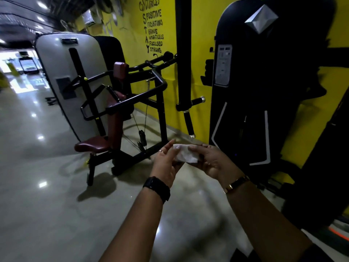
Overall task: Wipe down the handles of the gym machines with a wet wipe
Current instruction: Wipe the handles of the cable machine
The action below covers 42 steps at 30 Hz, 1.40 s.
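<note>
A folded white wet wipe [186, 153] sits between both hands at chest height in the middle of the view. My right hand [213, 160] pinches its right side with thumb on top. My left hand [166, 159] holds the left edge with fingers fairly straight, thumb side hidden. Just beyond the wipe hang two black foam handles with chrome ends: one vertical [189, 124], one pointing right [196, 101], both on a black hanging arm [184, 53]. A farther machine's black bar handles [160, 59] reach toward the yellow wall.
A maroon-padded seat machine [94, 144] with a grey weight shroud [62, 72] stands on the left. A tall black weight-stack housing [264, 82] fills the right. Yellow wall [132, 35] with painted lettering behind. Glossy floor [47, 205] stretches left and toward me.
</note>
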Each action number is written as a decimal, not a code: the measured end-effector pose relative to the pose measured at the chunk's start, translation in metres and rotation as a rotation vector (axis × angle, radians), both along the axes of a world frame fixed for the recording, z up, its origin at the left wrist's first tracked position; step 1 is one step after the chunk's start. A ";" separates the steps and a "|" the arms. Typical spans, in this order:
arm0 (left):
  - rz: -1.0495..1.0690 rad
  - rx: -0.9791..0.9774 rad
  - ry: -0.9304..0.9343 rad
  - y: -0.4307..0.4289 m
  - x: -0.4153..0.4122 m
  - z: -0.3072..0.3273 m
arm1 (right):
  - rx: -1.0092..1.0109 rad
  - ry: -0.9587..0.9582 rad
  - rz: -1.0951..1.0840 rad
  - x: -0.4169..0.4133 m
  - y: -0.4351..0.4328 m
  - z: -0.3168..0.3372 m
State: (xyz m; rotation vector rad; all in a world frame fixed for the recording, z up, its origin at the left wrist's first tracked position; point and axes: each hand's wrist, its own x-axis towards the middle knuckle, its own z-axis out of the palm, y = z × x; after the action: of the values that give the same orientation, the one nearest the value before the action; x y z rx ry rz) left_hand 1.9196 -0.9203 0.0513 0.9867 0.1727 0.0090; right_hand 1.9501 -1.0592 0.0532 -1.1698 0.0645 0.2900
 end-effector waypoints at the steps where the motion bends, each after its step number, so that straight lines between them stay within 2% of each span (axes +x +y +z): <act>1: -0.008 0.002 0.008 -0.004 0.011 -0.002 | 0.012 0.011 -0.006 0.008 -0.004 -0.001; 5: -0.065 -0.010 0.011 -0.010 0.053 -0.004 | 0.046 0.038 0.003 0.040 -0.013 -0.003; 16: -0.283 0.085 -0.131 0.000 0.214 0.000 | 0.125 0.131 -0.317 0.170 0.002 0.003; 21: -0.324 0.119 -0.181 0.019 0.281 0.001 | 0.129 0.113 -0.362 0.217 0.027 0.006; 25: -0.355 0.081 -0.153 0.023 0.315 -0.005 | 0.164 0.136 -0.408 0.241 0.034 0.003; 28: -0.336 0.123 -0.175 0.023 0.332 -0.010 | 0.197 0.133 -0.422 0.253 0.033 0.003; 31: -0.178 0.331 -0.317 0.022 0.345 -0.016 | 0.219 0.143 -0.461 0.265 0.030 0.001; 33: 0.000 0.644 -0.526 0.026 0.352 -0.021 | 0.243 0.169 -0.515 0.275 0.026 -0.002; 36: 0.234 1.216 -0.798 0.029 0.366 -0.028 | 0.227 0.172 -0.532 0.289 0.019 -0.007; 39: 0.285 1.534 -0.768 0.020 0.379 -0.033 | 0.205 0.134 -0.493 0.305 0.017 -0.015; 42: 0.375 1.737 -0.670 0.009 0.393 -0.041 | 0.128 0.116 -0.506 0.332 0.016 -0.032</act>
State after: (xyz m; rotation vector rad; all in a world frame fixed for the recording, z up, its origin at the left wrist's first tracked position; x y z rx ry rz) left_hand 2.3127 -0.9114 0.0107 2.5773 -0.3693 0.9613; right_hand 2.2824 -1.0434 0.0214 -0.9710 0.4306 -0.0861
